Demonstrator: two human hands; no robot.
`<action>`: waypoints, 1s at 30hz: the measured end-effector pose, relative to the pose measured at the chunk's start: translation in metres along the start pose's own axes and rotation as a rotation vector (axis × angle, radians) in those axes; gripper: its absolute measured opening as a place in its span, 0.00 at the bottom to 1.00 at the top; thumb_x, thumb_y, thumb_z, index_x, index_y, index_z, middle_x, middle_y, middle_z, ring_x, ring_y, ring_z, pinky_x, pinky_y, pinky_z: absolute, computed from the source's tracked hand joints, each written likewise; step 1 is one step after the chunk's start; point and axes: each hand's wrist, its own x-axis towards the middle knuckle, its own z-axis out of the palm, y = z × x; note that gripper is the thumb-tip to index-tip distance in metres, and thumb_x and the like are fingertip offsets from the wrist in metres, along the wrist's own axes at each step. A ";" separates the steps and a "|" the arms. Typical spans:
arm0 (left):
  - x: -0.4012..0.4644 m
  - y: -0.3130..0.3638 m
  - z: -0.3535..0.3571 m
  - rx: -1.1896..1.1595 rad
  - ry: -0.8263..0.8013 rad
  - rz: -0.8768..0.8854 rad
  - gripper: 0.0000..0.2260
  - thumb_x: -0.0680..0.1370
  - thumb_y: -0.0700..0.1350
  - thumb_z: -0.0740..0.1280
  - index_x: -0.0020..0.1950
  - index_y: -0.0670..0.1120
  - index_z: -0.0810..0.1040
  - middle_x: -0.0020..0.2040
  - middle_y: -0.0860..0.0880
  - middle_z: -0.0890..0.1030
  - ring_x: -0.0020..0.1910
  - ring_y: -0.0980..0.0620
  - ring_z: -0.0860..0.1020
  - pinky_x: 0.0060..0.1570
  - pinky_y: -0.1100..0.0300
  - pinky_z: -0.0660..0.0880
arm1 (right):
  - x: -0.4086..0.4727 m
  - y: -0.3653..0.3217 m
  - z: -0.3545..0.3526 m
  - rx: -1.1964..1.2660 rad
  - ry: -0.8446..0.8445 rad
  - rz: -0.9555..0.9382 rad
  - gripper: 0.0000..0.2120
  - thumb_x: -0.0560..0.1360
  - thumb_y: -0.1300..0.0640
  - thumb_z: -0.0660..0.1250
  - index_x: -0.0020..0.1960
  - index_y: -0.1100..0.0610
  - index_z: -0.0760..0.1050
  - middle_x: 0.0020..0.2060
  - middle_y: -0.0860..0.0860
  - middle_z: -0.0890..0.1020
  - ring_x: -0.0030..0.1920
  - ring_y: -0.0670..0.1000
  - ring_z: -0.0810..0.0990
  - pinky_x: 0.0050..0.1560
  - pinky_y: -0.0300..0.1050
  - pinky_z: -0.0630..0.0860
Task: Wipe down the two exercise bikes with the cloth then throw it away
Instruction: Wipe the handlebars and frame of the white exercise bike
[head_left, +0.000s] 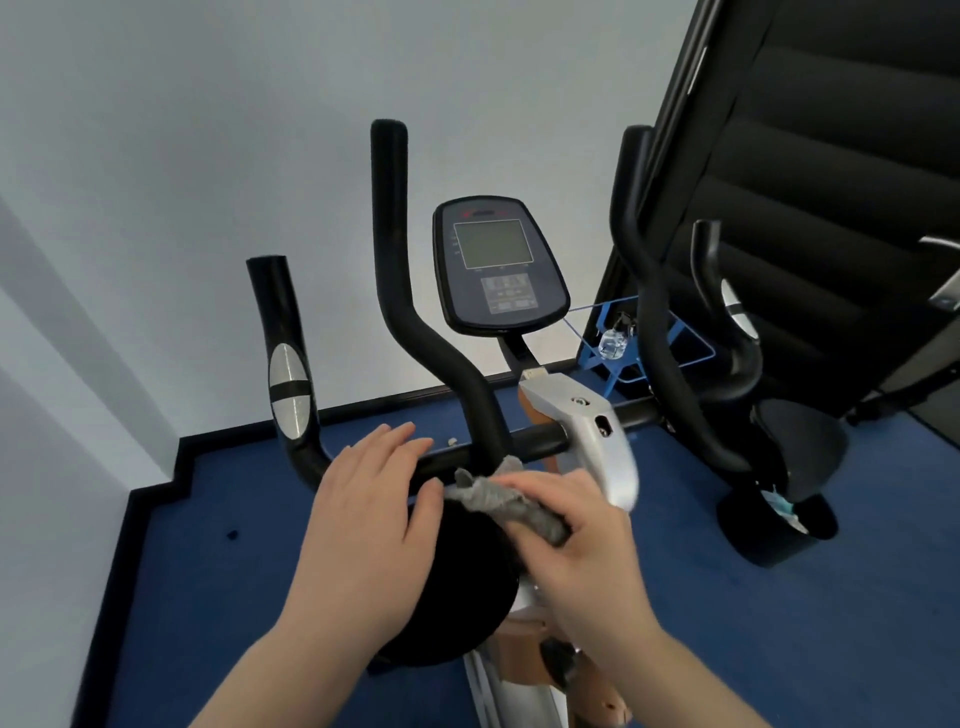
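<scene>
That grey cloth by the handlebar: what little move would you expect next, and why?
Probably a short slide of the cloth leftward along the crossbar. The right hand holds it bunched just below the base of the curved handlebar, and the left hand rests open on the bar beside it, seemingly steadying the bike.

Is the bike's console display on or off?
Off, it seems: the console display is blank grey, with no digits or backlight visible.
</scene>
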 end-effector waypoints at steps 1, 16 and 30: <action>0.000 0.000 0.000 0.006 0.006 0.000 0.19 0.79 0.51 0.57 0.70 0.52 0.70 0.72 0.56 0.67 0.74 0.58 0.58 0.73 0.59 0.50 | 0.001 0.000 -0.007 0.006 -0.047 0.009 0.15 0.68 0.58 0.72 0.50 0.41 0.81 0.45 0.36 0.83 0.48 0.46 0.77 0.48 0.39 0.74; -0.006 0.000 -0.001 -0.010 0.033 -0.041 0.18 0.78 0.52 0.57 0.67 0.53 0.73 0.70 0.57 0.70 0.73 0.59 0.60 0.74 0.58 0.51 | 0.065 0.028 -0.067 -0.787 -0.342 -0.476 0.20 0.64 0.67 0.74 0.54 0.53 0.82 0.50 0.44 0.85 0.46 0.52 0.81 0.44 0.50 0.73; -0.006 -0.001 0.001 -0.056 0.095 -0.010 0.14 0.78 0.48 0.60 0.63 0.52 0.76 0.65 0.57 0.74 0.69 0.59 0.65 0.72 0.60 0.54 | 0.086 0.018 -0.047 -0.644 -0.352 -0.116 0.07 0.72 0.63 0.66 0.39 0.52 0.75 0.33 0.44 0.76 0.42 0.50 0.70 0.41 0.48 0.72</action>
